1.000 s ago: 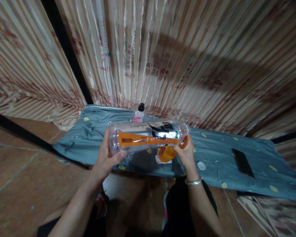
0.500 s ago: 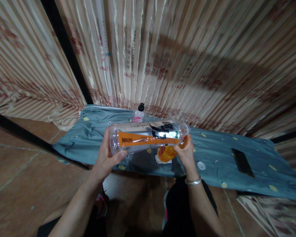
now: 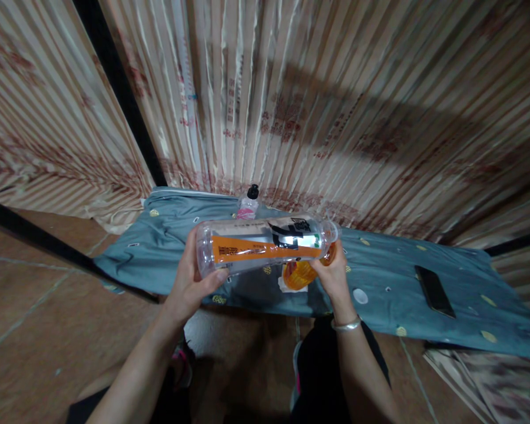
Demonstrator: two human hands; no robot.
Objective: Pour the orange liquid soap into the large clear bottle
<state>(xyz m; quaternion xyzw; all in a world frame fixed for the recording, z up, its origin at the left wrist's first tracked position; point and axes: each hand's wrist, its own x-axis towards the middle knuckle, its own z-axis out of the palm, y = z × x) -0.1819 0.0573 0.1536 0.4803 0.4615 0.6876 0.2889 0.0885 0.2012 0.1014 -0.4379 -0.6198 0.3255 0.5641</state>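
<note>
A large clear plastic bottle (image 3: 265,244) with an orange, black and silver label lies almost level in the air, its mouth toward the right. My left hand (image 3: 193,280) is wrapped round its base end. My right hand (image 3: 333,268) is closed near the neck of a second bottle (image 3: 301,274), which holds orange liquid and leans with its base on a white tissue (image 3: 291,287). The clear bottle's mouth is right above that neck. Both mouths overlap in view, so I cannot tell whether they touch. Part of the orange bottle is hidden behind the clear one.
A blue-green patterned cloth (image 3: 380,282) covers the narrow surface. On it are a small black-topped bottle (image 3: 249,203) at the back, a white round disc like a cap (image 3: 360,295), and a black phone (image 3: 434,291) at right. Pleated curtain (image 3: 229,106) and a dark pole (image 3: 119,88) stand behind.
</note>
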